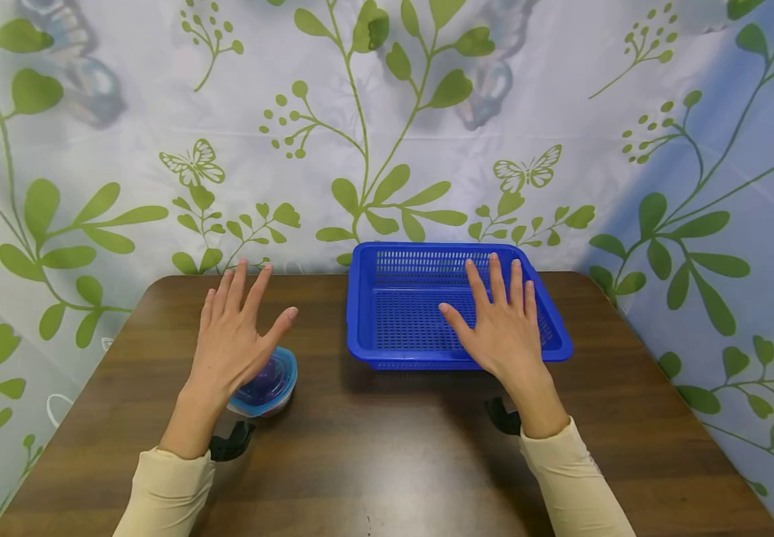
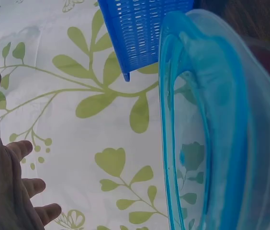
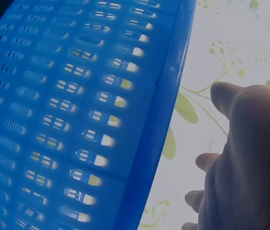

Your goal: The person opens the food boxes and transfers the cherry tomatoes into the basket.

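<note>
My left hand is held over the left part of the table with its fingers straight and the thumb spread. Partly hidden under it stands a round clear container with a blue-rimmed lid; in the left wrist view the lid fills the right side. Above the front right of a blue plastic basket hovers my right hand, fingers spread and nothing in them. The basket has slotted walls, and its near wall looms large in the right wrist view. Some dark purple shows through the container's lid.
Both objects stand on a dark brown wooden table. Behind it and along both sides hangs a pale curtain printed with green leaves and butterflies. Black wrist mounts show below the hands.
</note>
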Motion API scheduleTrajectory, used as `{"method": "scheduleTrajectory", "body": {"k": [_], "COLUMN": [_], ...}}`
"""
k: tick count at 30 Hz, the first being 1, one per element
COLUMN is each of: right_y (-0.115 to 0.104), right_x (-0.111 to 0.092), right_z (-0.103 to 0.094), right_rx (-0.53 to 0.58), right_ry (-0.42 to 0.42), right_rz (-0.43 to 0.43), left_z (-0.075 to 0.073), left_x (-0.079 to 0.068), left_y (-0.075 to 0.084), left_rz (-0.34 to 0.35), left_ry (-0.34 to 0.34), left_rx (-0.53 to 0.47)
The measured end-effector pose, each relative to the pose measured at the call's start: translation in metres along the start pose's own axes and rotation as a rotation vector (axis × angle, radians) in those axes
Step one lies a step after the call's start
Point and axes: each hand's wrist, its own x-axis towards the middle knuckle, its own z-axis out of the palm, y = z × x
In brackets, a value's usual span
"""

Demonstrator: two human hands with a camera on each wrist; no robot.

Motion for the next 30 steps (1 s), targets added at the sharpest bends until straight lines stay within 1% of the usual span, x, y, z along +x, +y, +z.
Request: {"method": "scheduleTrajectory", "body": {"k": [6, 9, 17, 20, 26, 28, 30], "right_y": [-0.004, -0.007, -0.018, -0.021, -0.028, -0.030, -0.033], "right_x": [-0.001, -0.001, 0.000, 0.000, -0.002, -0.002, -0.002], "right_z": [0.002, 0.004, 0.006, 0.007, 0.009, 0.010, 0.012], "right_rx": [0.028, 0.038, 0.081, 0.107, 0.156, 0.169, 0.183], "right_ry": [-0.002, 0.006, 0.054, 0.063, 0.085, 0.087, 0.083], "right_rz": [-0.038, -0.060, -0.123, -0.148, -0.176, -0.186, -0.198], "left_z": [-0.002, -0.003, -0.003, -0.002, 0.000, 0.000, 0.001], "left_x": [0.000, 0.000, 0.001, 0.000, -0.003, -0.004, -0.005], "left_y": [0.001, 0.001, 0.000, -0.002, -0.006, -0.007, -0.008], "left_rz": [0.012, 0.000, -0.023, -0.020, -0.019, -0.019, -0.020], "left_ry": [-0.018, -0.034, -0.063, -0.058, 0.002, 0.001, -0.015], "left_rx": [-0.091, -0.139, -0.220, -0.248, -0.293, -0.299, -0.306]}}
